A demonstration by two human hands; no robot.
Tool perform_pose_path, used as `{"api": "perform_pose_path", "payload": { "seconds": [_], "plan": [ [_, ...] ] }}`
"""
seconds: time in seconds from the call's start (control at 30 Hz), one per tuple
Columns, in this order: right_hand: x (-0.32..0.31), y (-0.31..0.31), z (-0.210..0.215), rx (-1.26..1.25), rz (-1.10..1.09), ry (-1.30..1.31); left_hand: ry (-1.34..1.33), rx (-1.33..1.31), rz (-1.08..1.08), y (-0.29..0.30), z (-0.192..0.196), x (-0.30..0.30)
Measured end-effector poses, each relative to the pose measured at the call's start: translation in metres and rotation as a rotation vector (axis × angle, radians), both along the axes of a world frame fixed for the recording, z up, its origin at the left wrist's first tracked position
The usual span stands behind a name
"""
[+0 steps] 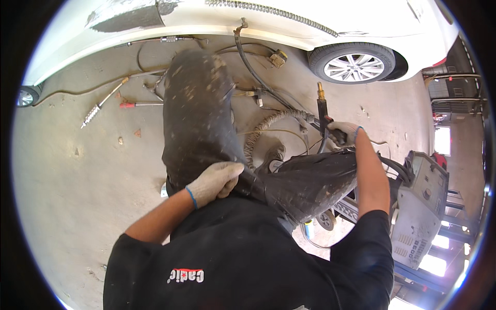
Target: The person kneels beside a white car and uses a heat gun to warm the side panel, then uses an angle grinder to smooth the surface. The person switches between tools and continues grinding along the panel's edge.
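Observation:
My right hand [343,133], in a pale work glove, is wrapped round the black pistol grip of a spot-welding gun [323,109]. Its brass tip points up toward the white car [289,26]. A thick cable runs from the gun. My left hand [216,181], gloved too, lies over my dark trouser leg [196,119] with fingers curled; whatever they may pinch is hidden. Along the car's side lies a wavy metal wire strip [274,9]. A clamp [243,24] on a black cable is attached at the car's lower edge.
A grey welding machine [421,201] stands close on my right. Slide hammers [98,110], a red-handled screwdriver [135,105], a yellow tool [278,58] and a sleeved hose [263,124] lie on the floor. The car's wheel [353,64] is ahead right; shelving [457,98] stands farther right.

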State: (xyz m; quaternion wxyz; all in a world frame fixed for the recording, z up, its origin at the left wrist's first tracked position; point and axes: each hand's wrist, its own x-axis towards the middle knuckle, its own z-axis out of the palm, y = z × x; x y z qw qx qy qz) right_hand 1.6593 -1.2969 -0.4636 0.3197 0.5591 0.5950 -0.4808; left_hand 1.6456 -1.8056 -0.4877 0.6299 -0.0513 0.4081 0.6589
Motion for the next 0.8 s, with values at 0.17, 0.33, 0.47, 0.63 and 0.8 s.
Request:
{"api": "perform_pose_path", "payload": {
  "seconds": [0.17, 0.33, 0.47, 0.63, 0.8],
  "plan": [
    [0.014, 0.015, -0.016, -0.112, -0.035, -0.016, -0.06, -0.182, 0.012, 0.011, -0.014, -0.017],
    [0.05, 0.008, -0.116, -0.13, -0.335, 0.138, -0.059, -0.312, -0.035, 0.049, -0.001, -0.045],
    [0.074, -0.017, -0.22, 0.041, -0.28, 0.352, -0.137, -0.414, -0.093, 0.066, -0.007, -0.057],
    [0.073, -0.033, -0.248, 0.081, -0.379, 0.603, -0.092, -0.434, -0.271, 0.097, -0.014, -0.057],
    [0.067, 0.001, -0.241, 0.077, -0.544, 0.649, 0.43, -0.31, -0.56, 0.158, -0.031, -0.059]
  ]
}}
